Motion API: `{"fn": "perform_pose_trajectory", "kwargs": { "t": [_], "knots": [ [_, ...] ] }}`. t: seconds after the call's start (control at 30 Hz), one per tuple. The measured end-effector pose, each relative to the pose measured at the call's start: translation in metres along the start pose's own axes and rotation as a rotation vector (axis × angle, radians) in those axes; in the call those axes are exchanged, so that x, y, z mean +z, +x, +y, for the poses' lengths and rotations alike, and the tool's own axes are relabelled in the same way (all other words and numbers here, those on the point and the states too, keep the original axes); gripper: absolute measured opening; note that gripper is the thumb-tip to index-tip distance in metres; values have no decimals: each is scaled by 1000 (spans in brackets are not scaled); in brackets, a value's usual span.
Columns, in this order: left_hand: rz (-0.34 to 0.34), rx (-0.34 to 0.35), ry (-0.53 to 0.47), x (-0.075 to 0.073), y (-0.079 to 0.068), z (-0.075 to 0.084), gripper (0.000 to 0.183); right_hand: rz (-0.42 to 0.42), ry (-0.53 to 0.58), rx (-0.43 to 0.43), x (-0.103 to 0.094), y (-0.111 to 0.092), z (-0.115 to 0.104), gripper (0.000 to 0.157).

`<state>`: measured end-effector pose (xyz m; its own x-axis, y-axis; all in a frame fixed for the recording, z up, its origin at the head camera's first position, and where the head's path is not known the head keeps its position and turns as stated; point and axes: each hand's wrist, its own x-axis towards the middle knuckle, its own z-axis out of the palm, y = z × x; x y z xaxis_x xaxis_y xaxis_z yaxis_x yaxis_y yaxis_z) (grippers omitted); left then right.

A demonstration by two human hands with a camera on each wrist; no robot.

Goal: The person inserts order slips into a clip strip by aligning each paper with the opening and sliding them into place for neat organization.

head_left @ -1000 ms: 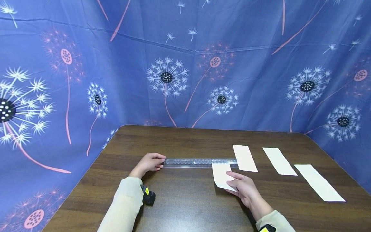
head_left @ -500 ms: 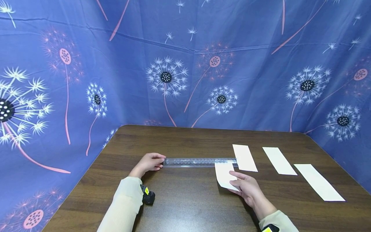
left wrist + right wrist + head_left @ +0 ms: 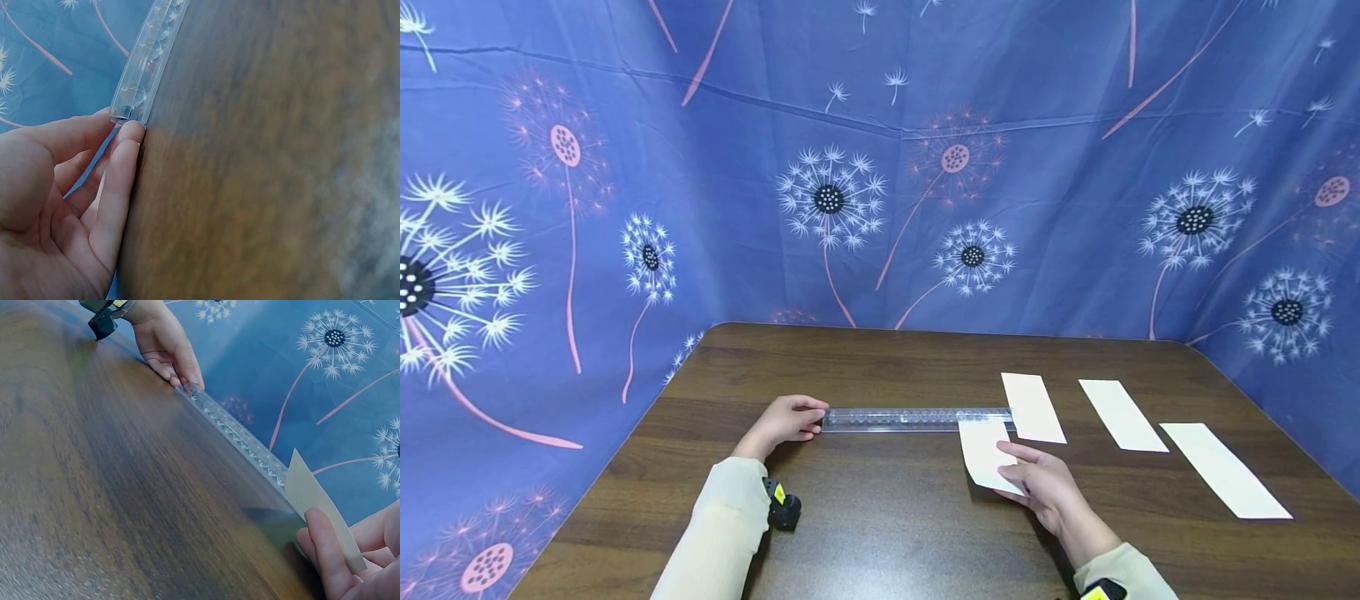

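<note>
A long clear plastic case (image 3: 895,420), with a row of rounded clear shapes along it, lies across the table. My left hand (image 3: 786,421) pinches its left end between thumb and fingers, which the left wrist view shows up close at the case's end (image 3: 131,103). In my right hand (image 3: 1041,487) is a white paper card (image 3: 987,450), gripped at its lower right edge and slightly bent. The card's top edge overlaps the right part of the case in the head view. From the right wrist, the card (image 3: 312,494) stands tilted beside the case.
Three white paper cards lie on the brown wooden table (image 3: 880,533) to the right: a near one (image 3: 1033,408) by the case's right end, a middle one (image 3: 1123,417) and a far right one (image 3: 1225,471). A blue dandelion-print cloth (image 3: 880,208) hangs behind.
My right hand has shifted a little to the right along the case, carrying the card with it. My left hand stays at the case's left end.
</note>
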<state>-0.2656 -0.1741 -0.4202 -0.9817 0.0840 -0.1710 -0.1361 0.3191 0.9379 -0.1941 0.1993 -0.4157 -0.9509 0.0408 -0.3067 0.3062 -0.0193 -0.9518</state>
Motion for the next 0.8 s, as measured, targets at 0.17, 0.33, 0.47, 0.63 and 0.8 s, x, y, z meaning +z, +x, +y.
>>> {"fn": "perform_pose_trajectory", "kwargs": {
  "t": [0.17,0.33,0.47,0.63,0.8],
  "knots": [
    [7,-2,5,1,0,0,21,-13,-16,11,-4,0,0,52],
    [-18,29,1,-1,-2,0,21,-22,-11,21,-5,1,-1,53],
    [-32,42,-9,-2,-3,0,21,-21,-2,18,-6,1,-1,54],
    [6,7,-3,1,0,-1,21,-16,5,19,-7,1,-2,54],
    [16,-9,2,2,0,-1,21,-11,7,26,-8,-1,-3,53]
  ]
}}
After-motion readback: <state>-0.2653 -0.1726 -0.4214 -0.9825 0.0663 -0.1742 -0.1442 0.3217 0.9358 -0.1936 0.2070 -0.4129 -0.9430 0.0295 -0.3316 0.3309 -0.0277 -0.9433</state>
